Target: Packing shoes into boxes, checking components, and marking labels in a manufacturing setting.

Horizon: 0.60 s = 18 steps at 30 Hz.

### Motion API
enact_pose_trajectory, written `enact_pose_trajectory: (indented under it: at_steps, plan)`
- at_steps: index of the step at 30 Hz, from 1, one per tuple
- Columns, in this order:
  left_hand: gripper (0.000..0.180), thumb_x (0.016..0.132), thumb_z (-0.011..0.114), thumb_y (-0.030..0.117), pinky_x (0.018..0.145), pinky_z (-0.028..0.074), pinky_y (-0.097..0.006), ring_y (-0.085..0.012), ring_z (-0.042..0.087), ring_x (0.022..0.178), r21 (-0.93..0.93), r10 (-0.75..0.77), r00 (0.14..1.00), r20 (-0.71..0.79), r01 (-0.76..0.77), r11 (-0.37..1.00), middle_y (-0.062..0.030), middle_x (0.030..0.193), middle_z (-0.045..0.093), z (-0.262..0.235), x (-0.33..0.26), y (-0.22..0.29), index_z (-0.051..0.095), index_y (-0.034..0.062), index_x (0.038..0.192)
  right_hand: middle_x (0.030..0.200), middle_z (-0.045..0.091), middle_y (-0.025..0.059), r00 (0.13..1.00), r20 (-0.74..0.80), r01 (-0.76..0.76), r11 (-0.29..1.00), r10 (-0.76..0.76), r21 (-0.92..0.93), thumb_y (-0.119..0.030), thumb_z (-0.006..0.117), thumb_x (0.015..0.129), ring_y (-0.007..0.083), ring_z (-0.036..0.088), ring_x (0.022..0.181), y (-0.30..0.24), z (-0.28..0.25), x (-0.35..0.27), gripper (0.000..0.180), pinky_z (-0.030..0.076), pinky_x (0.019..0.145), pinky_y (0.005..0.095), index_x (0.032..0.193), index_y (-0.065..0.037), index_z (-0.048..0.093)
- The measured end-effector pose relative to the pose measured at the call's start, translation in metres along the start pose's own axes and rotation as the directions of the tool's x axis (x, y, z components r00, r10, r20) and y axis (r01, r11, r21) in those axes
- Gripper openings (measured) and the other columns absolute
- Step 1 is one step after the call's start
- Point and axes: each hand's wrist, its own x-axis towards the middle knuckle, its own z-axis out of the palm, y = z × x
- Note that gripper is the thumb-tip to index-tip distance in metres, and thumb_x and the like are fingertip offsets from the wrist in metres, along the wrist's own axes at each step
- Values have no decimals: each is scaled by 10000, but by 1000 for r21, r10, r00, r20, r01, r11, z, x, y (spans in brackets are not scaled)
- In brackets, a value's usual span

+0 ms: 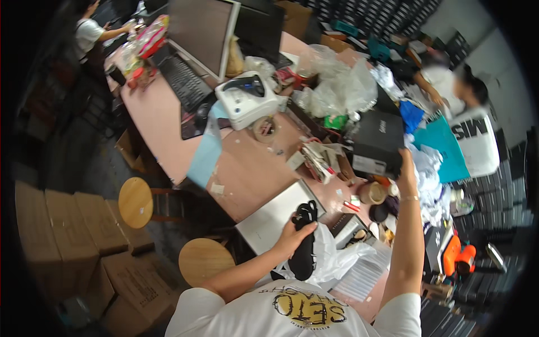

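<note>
My left hand [291, 238] is closed around a black shoe [305, 253] with looped laces at its top, in front of my chest. White tissue paper [331, 255] lies crumpled beside and partly behind the shoe. Out to the right, my right hand [405, 168] grips the near right edge of a black shoebox [377, 140], which is tilted above the table; its inside is hidden. Just beyond the shoe, a flat white box [275, 216] rests on the pink table [247, 174].
A monitor [202, 33], keyboard [182, 78] and white label printer [247, 101] stand toward the back. Clear plastic bags [348, 90] are heaped behind the shoebox. Wooden stools [205, 261] and cartons [78, 224] stand at left. Two other people work at the far left and right.
</note>
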Motion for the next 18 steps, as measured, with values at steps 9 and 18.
enact_pose_trajectory:
  at_steps: [9,18]
  plan:
    - [673,815,733,368,874,451,-288,-160,532,990,65,-206,978,41,203,977,-96,1122,541,-16,3,-12,411,10,1285,1458,364,149,914,175,368,930,-365,16,-364,524,884,267,404,1317,3,29,-206,710,296,1105,369,1471,-59,264]
    - [622,794,752,357,806,486,-270,-121,572,945,116,-335,929,155,320,940,-42,1094,582,-15,29,-54,473,24,1238,1226,543,81,667,672,-460,887,322,32,-323,539,858,145,519,1073,61,184,-179,589,438,884,298,1367,-39,454]
